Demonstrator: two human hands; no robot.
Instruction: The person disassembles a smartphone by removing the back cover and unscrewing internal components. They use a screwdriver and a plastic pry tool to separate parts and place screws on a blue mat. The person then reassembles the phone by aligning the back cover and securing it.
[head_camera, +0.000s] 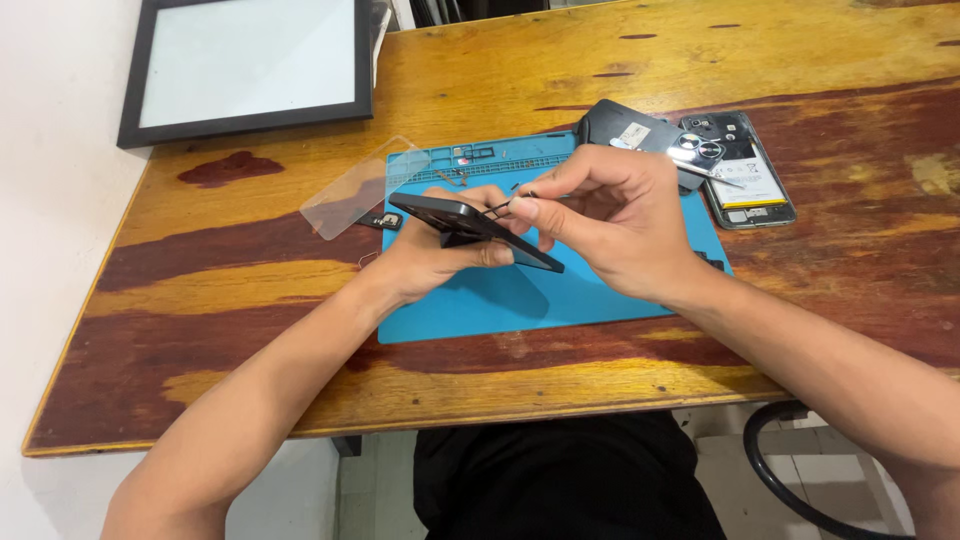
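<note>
My left hand (425, 262) holds a dark smartphone (470, 228) tilted on its edge above a blue work mat (560, 295). My right hand (610, 225) pinches a thin metal pin tool (505, 205) between thumb and forefinger, its tip touching the phone's upper edge. Both hands are close together over the mat's middle.
An opened phone with its battery showing (745, 170) and a dark back cover (625, 130) lie at the mat's far right corner. A clear screen protector (355, 190) rests left of the mat. A black-framed panel (250, 65) sits at the wooden table's far left. A black cable (790, 480) hangs below the table.
</note>
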